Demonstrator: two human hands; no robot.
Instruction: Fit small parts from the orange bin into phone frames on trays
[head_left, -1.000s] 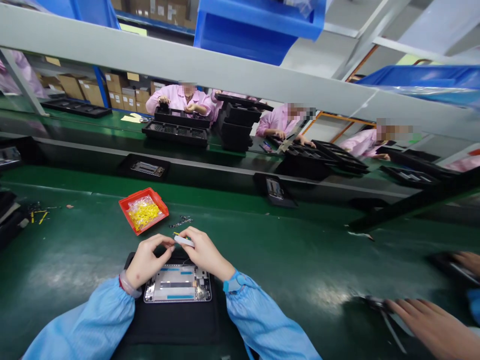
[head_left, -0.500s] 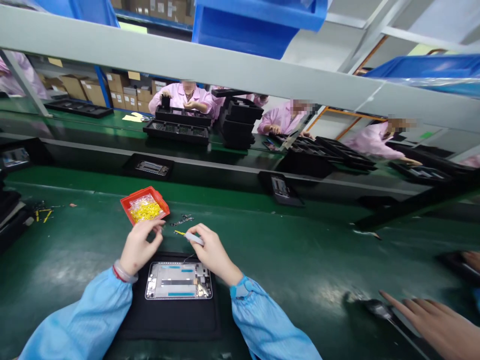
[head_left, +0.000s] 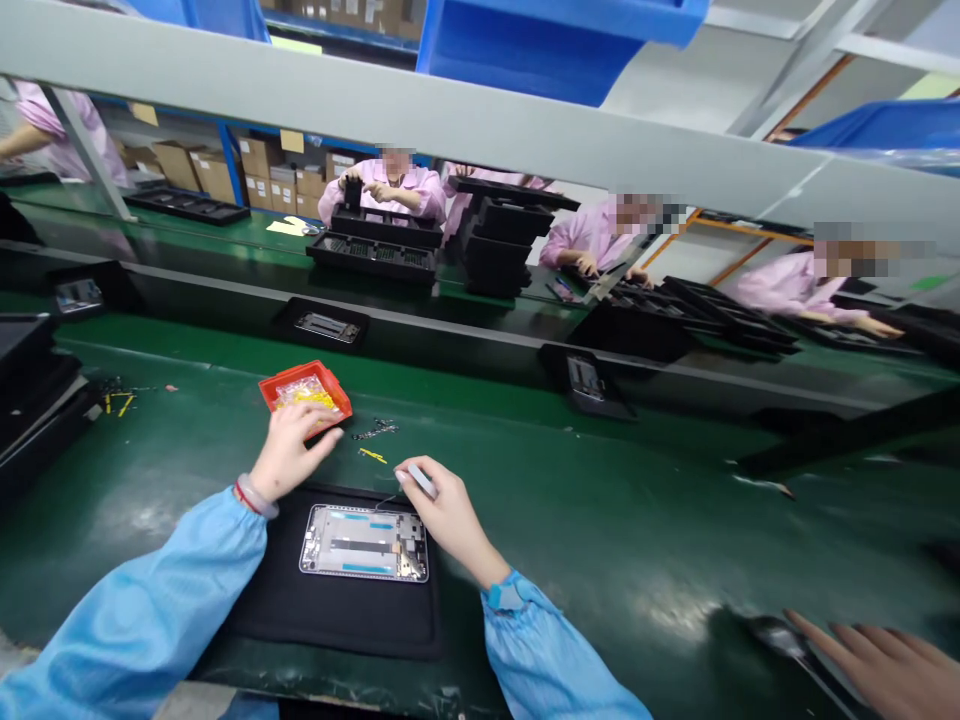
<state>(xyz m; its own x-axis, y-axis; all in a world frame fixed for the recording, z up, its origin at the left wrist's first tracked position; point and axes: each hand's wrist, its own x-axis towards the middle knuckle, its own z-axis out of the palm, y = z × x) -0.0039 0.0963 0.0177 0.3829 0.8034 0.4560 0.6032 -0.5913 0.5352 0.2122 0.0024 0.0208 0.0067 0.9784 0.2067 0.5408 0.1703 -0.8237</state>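
My left hand (head_left: pixel 296 450) reaches over the near edge of a red bin (head_left: pixel 343 400) of small yellow parts, fingers stretched and thumb apart. Its fingertips partly cover the contents. In my right hand (head_left: pixel 446 505) is a slim light-grey stick-like tool (head_left: pixel 422 480), pinched between thumb and fingers; its exact kind is unclear. Below both hands, an opened phone frame (head_left: pixel 352 545) with blue strips lies on a black pad (head_left: pixel 352 615). A thin dark wire (head_left: pixel 386 503) shows at its upper edge. Loose yellow strips (head_left: pixel 373 455) and small dark parts (head_left: pixel 376 429) lie between the hands.
Black trays (head_left: pixel 34 400) are stacked at left, near more loose yellow pieces (head_left: pixel 120 403). At right, another person's hand (head_left: pixel 877 655) rests by a computer mouse (head_left: pixel 776 632). Beyond, phone frames on black pads line a dark strip, and people in pink work across it.
My left hand has moved from beside the red bin onto its edge, fingers spreading. My right hand has drawn the tool away from the yellow strips. The view has shifted slightly.
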